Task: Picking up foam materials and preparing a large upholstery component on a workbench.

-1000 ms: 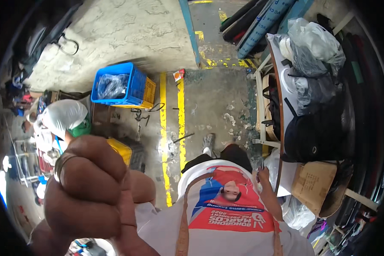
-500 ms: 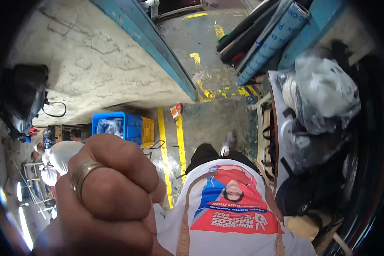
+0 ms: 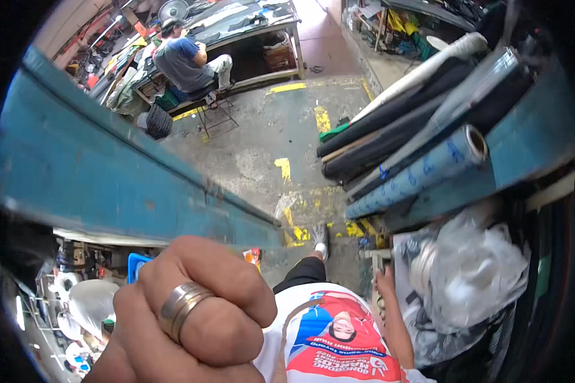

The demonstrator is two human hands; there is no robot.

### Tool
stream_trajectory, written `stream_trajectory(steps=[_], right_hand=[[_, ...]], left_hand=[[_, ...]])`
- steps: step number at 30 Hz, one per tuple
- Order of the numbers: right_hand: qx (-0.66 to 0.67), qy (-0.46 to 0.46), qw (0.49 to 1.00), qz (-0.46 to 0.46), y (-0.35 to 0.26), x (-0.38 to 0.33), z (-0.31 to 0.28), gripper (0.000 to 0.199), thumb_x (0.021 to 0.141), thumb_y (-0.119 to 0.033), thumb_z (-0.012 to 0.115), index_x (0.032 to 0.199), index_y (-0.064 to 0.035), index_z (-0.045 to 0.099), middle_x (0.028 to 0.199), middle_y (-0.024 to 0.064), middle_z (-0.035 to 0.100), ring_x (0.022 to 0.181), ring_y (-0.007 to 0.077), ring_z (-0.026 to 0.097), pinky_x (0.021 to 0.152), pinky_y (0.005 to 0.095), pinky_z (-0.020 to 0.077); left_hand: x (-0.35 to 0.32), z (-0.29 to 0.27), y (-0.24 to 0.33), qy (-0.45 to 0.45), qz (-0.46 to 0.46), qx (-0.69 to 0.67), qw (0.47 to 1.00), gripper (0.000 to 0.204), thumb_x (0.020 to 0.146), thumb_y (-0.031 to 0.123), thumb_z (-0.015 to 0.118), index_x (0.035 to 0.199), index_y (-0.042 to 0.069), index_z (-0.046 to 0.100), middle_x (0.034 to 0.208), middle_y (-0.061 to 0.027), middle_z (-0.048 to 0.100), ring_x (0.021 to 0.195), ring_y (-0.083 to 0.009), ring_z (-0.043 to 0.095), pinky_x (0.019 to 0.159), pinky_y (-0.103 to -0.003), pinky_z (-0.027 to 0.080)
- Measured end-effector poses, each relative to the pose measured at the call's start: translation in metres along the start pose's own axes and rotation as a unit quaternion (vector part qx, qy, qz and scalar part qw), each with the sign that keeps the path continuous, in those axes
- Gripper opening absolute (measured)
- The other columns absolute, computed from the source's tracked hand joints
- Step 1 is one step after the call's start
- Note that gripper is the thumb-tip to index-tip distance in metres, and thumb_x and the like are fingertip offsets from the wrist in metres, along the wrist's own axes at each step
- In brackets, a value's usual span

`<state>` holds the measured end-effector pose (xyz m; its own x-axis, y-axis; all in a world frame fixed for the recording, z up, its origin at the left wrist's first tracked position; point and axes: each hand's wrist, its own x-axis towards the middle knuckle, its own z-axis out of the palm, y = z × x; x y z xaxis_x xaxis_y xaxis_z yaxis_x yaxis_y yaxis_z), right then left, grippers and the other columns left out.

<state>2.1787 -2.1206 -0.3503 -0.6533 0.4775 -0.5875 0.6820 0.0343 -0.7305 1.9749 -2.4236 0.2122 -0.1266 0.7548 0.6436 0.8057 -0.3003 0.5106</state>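
Caught the L hand [image 3: 191,319] right up under the lens, lower-left, balled into a tight fist. Counted the fingers [image 3: 236,281] curled fully in, no gap betw. them, a metal ring [image 3: 180,309] on one. Couldn't make out anything inside that fist; may well have been empty, couldn't tell.

Picked out the R hand [image 3: 384,281] lower down, at the front edge of the shelf frame [image 3: 370,255], touching or just shy of it. Too small to say how far open those fingers were. Saw no item lifted in it.

Found the nearest thing, a bundle of clear plastic bags [image 3: 473,281], heaped on the shelf just beside the R hand, toward the right edge, apart from the L hand altogether.

Judged little done so far: bags heaped and not gripped, nothing carried in either hand as far as visible. Noted rolls of cloth and film [image 3: 421,172] lying side by side on the blue rack [image 3: 524,147] above, ends poking past its front edge, none pulled out.

Elsewhere: white printed shirt [image 3: 338,338] below, blue beam [image 3: 108,179] across the left, blue crate [image 3: 136,265] peeking under it, yellow-marked floor [image 3: 262,140], and another person [image 3: 182,60] seated at a far workbench [image 3: 249,25], well apart.
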Motion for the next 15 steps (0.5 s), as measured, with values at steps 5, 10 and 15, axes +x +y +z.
stream_trajectory(steps=[5, 10, 15], right_hand=[[0.022, 0.036, 0.996, 0.076, -0.037, 0.053, 0.006, 0.019, 0.094, -0.021, 0.059, 0.100, -0.0076, 0.048, 0.063, 0.0052, 0.053, 0.044, 0.0164, 0.053, 0.040, 0.0326, 0.0451], [0.016, 0.081, 0.996, 0.040, -0.091, 0.106, 0.013, 0.023, 0.093, -0.025, 0.061, 0.102, -0.0060, 0.051, 0.061, 0.0062, 0.052, 0.044, 0.0171, 0.054, 0.041, 0.0329, 0.0452], [-0.182, 0.043, 0.982, -0.035, -0.161, 0.192, 0.030, 0.025, 0.092, -0.026, 0.063, 0.098, -0.0018, 0.057, 0.065, 0.0100, 0.059, 0.052, 0.0206, 0.060, 0.048, 0.0360, 0.0471]], left_hand=[[0.041, -0.062, -0.104, 0.109, 0.085, -0.037, 0.990, 0.028, 0.072, 0.000, 0.074, 0.074, 0.009, 0.047, 0.069, -0.0040, 0.046, 0.054, -0.0173, 0.044, 0.045, -0.034, 0.038], [0.062, -0.102, -0.168, 0.190, 0.018, 0.062, 0.980, 0.029, 0.074, 0.003, 0.076, 0.073, 0.012, 0.049, 0.066, -0.0008, 0.046, 0.052, -0.0147, 0.043, 0.045, -0.031, 0.037], [0.082, -0.122, -0.234, 0.363, 0.017, 0.088, 0.927, 0.032, 0.067, 0.005, 0.082, 0.072, 0.016, 0.053, 0.061, 0.0067, 0.047, 0.048, -0.0064, 0.039, 0.043, -0.022, 0.030]])
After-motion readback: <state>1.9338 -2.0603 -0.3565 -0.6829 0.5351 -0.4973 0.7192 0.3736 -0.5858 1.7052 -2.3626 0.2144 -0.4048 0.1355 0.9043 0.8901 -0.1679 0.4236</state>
